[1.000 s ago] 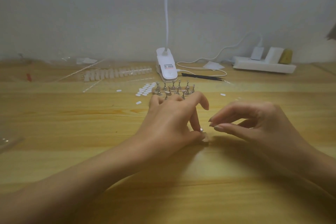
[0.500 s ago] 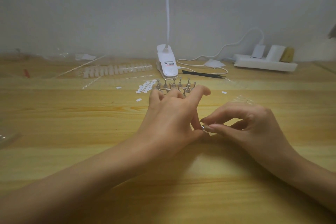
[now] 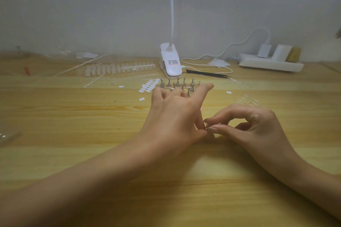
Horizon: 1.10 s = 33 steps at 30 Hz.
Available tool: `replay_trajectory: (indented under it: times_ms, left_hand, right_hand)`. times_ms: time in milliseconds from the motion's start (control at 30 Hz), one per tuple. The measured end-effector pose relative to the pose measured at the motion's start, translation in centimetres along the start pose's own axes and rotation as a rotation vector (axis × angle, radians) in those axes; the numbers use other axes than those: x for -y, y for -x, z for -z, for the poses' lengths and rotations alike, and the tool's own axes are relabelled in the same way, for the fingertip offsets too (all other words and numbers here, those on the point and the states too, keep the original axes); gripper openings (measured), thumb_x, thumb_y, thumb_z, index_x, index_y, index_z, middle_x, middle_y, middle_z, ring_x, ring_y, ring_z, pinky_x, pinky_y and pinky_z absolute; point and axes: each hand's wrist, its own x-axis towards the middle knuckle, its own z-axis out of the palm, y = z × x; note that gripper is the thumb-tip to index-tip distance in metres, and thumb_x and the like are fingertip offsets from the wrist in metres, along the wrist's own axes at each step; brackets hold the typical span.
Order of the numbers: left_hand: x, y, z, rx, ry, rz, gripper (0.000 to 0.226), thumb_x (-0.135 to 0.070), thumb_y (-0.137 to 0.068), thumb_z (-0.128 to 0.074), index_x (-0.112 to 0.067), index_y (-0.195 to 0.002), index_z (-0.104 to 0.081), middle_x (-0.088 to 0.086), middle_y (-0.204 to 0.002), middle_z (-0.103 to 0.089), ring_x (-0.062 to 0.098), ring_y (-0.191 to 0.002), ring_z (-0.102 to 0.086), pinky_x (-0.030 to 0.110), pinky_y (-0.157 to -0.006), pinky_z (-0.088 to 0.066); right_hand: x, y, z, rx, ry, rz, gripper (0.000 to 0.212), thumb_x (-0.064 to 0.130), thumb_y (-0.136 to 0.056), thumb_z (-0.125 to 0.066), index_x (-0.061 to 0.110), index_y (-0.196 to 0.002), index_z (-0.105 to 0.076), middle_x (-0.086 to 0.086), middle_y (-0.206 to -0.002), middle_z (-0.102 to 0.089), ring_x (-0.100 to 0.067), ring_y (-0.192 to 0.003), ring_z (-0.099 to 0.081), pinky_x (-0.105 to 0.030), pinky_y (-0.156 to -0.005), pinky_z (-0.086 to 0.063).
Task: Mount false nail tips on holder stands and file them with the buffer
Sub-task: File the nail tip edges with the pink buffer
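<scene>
Head view: the left hand (image 3: 175,116) and the right hand (image 3: 256,127) meet fingertip to fingertip at mid table. Both are narrowed to a pinch on a small item (image 3: 207,128), mostly hidden between them; stand or nail tip, I cannot tell. It lies at the left hand's right edge, just left of the right hand. The cluster of small silver metal holder stands (image 3: 180,86) sits farther off, directly behind the left hand. The strip of translucent false nail tips (image 3: 118,68) lies far left.

Wooden table (image 3: 73,153) — clip lamp (image 3: 170,62), holder stands (image 3: 177,85), nail tips (image 3: 118,67); power strip (image 3: 267,63), black tweezers (image 3: 208,73)
</scene>
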Motion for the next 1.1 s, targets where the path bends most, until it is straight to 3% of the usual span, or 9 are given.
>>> replay_trajectory:
  times_ms: [400, 567, 667, 767, 900, 1100]
  left_hand:
    - [-0.1, 0.0, 0.0, -0.018, 0.008, 0.0, 0.091, -0.062, -0.076, -0.07, -0.044, -0.149, -0.018, -0.023, -0.073, -0.062, 0.004, -0.101, -0.039, 0.03, -0.089, -0.018]
    - [0.0, 0.0, -0.1, -0.019, 0.013, 0.005, 0.09, -0.061, -0.076, -0.07, -0.044, -0.149, -0.019, -0.024, -0.072, -0.062, 0.0, -0.096, -0.034, 0.03, -0.091, -0.018]
    - [0.0, 0.0, -0.1, -0.002, 0.013, 0.005, 0.093, -0.061, -0.074, -0.072, -0.045, -0.148, -0.018, -0.025, -0.076, -0.066, 0.0, -0.1, -0.036, 0.031, -0.094, -0.018]
    - [0.0, 0.0, 0.0, 0.01, 0.018, 0.008, 0.094, -0.058, -0.072, -0.074, -0.046, -0.147, -0.019, -0.026, -0.078, -0.067, 0.001, -0.103, -0.037, 0.031, -0.095, -0.018]
    - [0.0, 0.0, 0.0, 0.011, 0.014, 0.003, 0.091, -0.059, -0.073, -0.074, -0.046, -0.146, -0.02, -0.025, -0.079, -0.066, 0.002, -0.106, -0.04, 0.031, -0.095, -0.017]
    - [0.0, 0.1, 0.1, 0.006, 0.013, -0.004, 0.088, -0.06, -0.075, -0.072, -0.045, -0.146, -0.023, -0.025, -0.076, -0.064, 0.002, -0.107, -0.041, 0.031, -0.096, -0.018]
  right_hand:
    - [0.0, 0.0, -0.2, 0.0, 0.001, 0.026, 0.017, 0.033, -0.071, -0.075, 0.019, -0.08, -0.079, 0.01, -0.074, -0.073, -0.008, -0.064, -0.065, -0.011, -0.05, -0.044]
    - [-0.1, 0.0, -0.1, 0.001, 0.065, 0.049, 0.014, 0.034, -0.072, -0.075, 0.025, -0.082, -0.08, 0.008, -0.076, -0.072, -0.015, -0.071, -0.062, -0.022, -0.046, -0.05]
    - [0.0, 0.1, 0.7, -0.012, 0.095, 0.066, 0.018, 0.039, -0.082, -0.074, 0.031, -0.097, -0.078, 0.013, -0.092, -0.074, -0.018, -0.079, -0.063, -0.029, -0.05, -0.052]
    - [0.0, 0.4, 1.8, -0.025, 0.22, 0.196, 0.018, 0.033, -0.094, -0.064, 0.026, -0.105, -0.077, 0.011, -0.1, -0.074, -0.017, -0.089, -0.067, -0.03, -0.056, -0.051]
    - [-0.4, 0.8, 1.8, 0.031, 0.357, 0.28, 0.026, 0.031, -0.096, -0.054, 0.026, -0.104, -0.078, 0.011, -0.101, -0.071, -0.005, -0.081, -0.057, -0.027, -0.058, -0.046]
    - [-0.6, 0.6, 1.6, 0.053, 0.518, 0.444, 0.025, 0.026, -0.096, -0.056, 0.021, -0.1, -0.08, 0.009, -0.098, -0.072, -0.019, -0.074, -0.056, -0.035, -0.052, -0.049]
